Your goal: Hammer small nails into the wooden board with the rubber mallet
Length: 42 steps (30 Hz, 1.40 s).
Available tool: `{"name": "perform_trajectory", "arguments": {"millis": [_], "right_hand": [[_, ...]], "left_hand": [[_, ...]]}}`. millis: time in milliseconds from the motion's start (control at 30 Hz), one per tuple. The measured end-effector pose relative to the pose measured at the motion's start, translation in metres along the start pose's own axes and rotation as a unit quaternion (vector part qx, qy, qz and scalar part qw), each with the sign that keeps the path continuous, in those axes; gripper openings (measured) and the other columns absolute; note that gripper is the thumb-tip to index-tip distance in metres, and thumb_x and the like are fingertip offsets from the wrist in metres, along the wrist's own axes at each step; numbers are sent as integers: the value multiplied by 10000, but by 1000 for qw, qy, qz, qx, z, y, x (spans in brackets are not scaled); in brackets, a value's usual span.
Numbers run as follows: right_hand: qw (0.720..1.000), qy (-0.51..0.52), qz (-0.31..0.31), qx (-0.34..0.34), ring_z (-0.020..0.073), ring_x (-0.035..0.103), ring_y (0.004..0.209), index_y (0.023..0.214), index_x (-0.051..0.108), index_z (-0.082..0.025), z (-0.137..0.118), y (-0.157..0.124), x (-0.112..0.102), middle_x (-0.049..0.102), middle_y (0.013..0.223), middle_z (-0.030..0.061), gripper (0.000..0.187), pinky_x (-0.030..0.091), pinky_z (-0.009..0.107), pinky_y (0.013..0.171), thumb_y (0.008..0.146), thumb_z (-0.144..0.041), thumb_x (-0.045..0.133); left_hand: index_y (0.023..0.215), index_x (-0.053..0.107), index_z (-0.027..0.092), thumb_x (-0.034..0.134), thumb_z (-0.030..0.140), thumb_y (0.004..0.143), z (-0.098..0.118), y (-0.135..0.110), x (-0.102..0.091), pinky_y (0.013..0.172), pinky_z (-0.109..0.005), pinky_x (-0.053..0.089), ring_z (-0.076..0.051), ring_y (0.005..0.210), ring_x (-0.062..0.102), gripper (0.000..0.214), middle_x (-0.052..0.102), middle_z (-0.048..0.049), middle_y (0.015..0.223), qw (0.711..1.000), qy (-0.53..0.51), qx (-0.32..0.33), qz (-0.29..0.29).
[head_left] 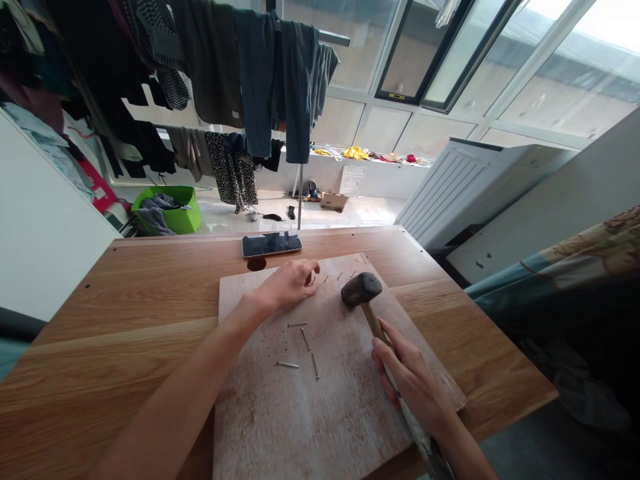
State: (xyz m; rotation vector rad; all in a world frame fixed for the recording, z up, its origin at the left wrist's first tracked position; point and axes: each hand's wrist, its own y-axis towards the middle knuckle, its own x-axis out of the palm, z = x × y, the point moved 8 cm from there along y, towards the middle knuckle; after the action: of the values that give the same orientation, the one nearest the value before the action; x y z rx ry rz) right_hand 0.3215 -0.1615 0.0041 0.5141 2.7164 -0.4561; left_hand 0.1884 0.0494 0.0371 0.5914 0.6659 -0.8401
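Left hand [287, 285] fingers pinched on a nail [311, 278] at the far part of the board [280, 413], loose nails [300, 347] nearer, right hand [413, 380] wrapped round the hammer [361, 289] handle, head resting on the board.

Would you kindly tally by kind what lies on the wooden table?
Board: 1
Hammer, in the right hand: 1
Phone: 1
Loose nails lying flat mid-board: 4
Nail pinched by the left hand: 1, mostly hidden
Total: 8
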Motion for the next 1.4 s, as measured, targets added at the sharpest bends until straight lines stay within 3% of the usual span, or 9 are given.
{"name": "perform_trajectory", "arguments": {"millis": [233, 467, 800, 967, 1100, 1200, 1300, 1400], "right_hand": [[1000, 18, -19, 1, 87, 412, 360, 1321, 539, -159, -5, -2, 2, 465, 641, -88, 562, 375, 204, 314, 936, -568, 527], [1000, 17, -6, -13, 77, 417, 352, 1310, 561, -159, -13, 0, 4, 492, 678, -73, 556, 361, 200, 302, 929, -563, 548], [997, -8, -20, -68, 68, 423, 345, 1438, 543, -168, -49, 13, 30, 492, 660, -76, 564, 354, 195, 335, 980, -494, 497], [994, -74, -2, -80, 83, 432, 361, 1453, 564, -145, -49, 19, 37, 563, 667, -38, 596, 366, 218, 356, 970, -492, 517], [992, -85, -14, -87, 84, 433, 363, 1452, 563, -123, -48, 22, 43, 531, 651, -45, 592, 371, 216, 358, 991, -485, 481], [994, -66, -30, -83, 78, 442, 355, 1458, 551, -135, -48, 21, 44, 520, 673, -51, 596, 364, 207, 339, 986, -494, 492], [997, -22, -39, -69, 66, 431, 355, 1478, 527, -164, -42, 15, 41, 491, 687, -64, 600, 362, 195, 337, 989, -510, 506], [997, 6, -48, -53, 60, 416, 365, 1489, 512, -161, -30, 8, 35, 469, 679, -71, 617, 352, 185, 339, 990, -524, 522]], "left_hand": [[883, 655, 175, 708, 231, 848, -22, -11, -2, 627, -257, 479, -134, 662, 581, 84, 625, 13, 766, 994, -100, -4, 51], [831, 684, 165, 674, 171, 885, -13, -12, -1, 701, -276, 504, -152, 720, 626, 55, 651, -11, 815, 994, -72, 27, 71], [862, 719, 152, 658, 143, 908, -16, -10, 4, 710, -259, 489, -144, 721, 620, 77, 659, -14, 832, 995, -60, 23, 76], [768, 667, 154, 625, 55, 870, -15, -10, 5, 687, -252, 448, -140, 703, 576, 148, 613, -1, 771, 996, -43, 21, 77], [733, 621, 165, 605, 45, 850, -15, -9, 7, 694, -263, 436, -147, 706, 557, 168, 585, 2, 755, 998, -22, 11, 65], [819, 627, 167, 662, 106, 811, -11, -12, -5, 713, -281, 454, -169, 751, 578, 71, 597, -16, 827, 998, -4, -8, 62], [1045, 616, 168, 767, 321, 759, -5, -21, -23, 721, -307, 486, -206, 844, 616, 358, 606, -65, 1057, 997, 35, -66, 1], [1018, 629, 205, 770, 405, 731, 10, -36, -21, 680, -304, 485, -215, 851, 628, 377, 602, -50, 1090, 977, 97, -103, -158]]}}
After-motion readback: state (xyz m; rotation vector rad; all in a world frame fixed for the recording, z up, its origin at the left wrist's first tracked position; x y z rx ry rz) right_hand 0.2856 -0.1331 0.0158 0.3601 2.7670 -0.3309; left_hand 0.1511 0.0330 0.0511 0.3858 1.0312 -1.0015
